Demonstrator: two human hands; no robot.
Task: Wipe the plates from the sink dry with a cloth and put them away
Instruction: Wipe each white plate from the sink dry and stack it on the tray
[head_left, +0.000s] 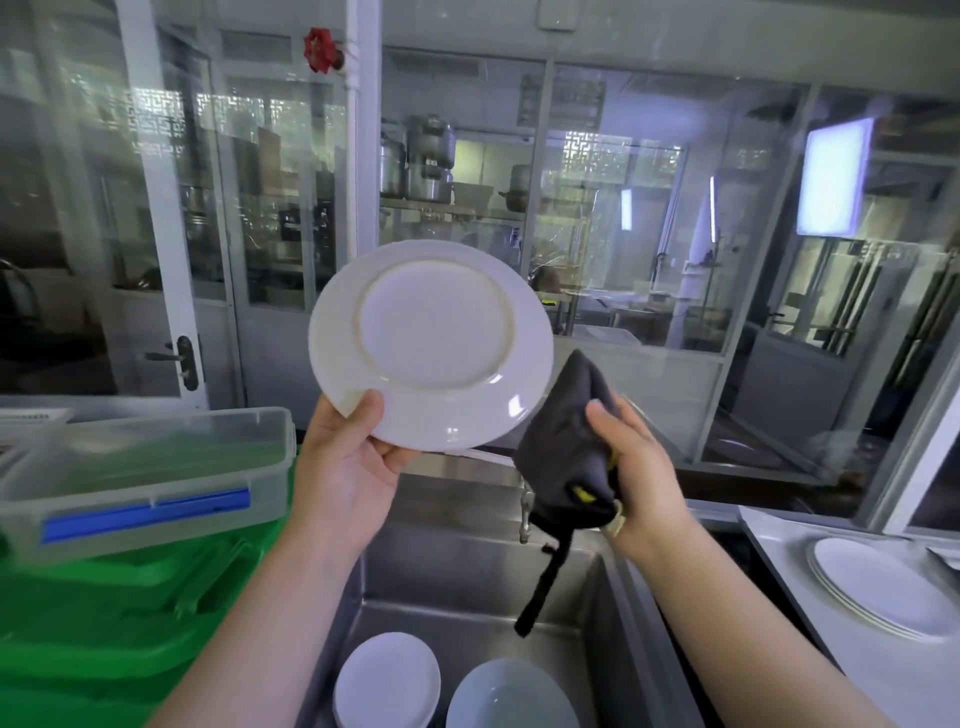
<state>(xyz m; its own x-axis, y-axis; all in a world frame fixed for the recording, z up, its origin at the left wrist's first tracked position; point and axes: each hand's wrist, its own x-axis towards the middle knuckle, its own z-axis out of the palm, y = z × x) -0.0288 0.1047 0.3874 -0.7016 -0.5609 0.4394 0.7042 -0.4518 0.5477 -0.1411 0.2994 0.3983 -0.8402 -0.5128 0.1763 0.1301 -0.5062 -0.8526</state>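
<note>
White glazed plate (431, 345) held up above the sink (470, 587), underside and foot ring toward the camera, tilted slightly.

Head view:
- Left hand (345, 467) grips the plate at its lower left rim. Thumb (366, 413) lies curled over the rear face, just inside the rim; the other fingers pass behind the plate and are hidden.
- Right hand (631, 467) holds a dark grey cloth (563, 447), bunched. Thumb presses the cloth's outer face, remaining fingers wrapped under the bundle and mostly hidden. A narrow strip of the cloth hangs down over the sink. A small yellow patch shows on the lower part of the bundle.
- Cloth's upper edge sits just beside the plate's lower right rim; contact cannot be confirmed.
- Sink is stainless steel. At its bottom: a stack of small white plates (387, 678) and, just to the right, a pale bowl (511, 696), both cut by the frame edge.
- White worktop (779, 582) right of the sink carries a stack of white plates (880, 590), well apart from both hands.
- Left of the sink: a clear plastic box (150, 462) with blue clip, resting on green crates (119, 613).
- Tap spout (526, 512) partly visible behind the cloth.
- Background: glass partitions; metal pots (426, 158) on shelving behind them; red valve wheel (318, 50) on a white pipe.
</note>
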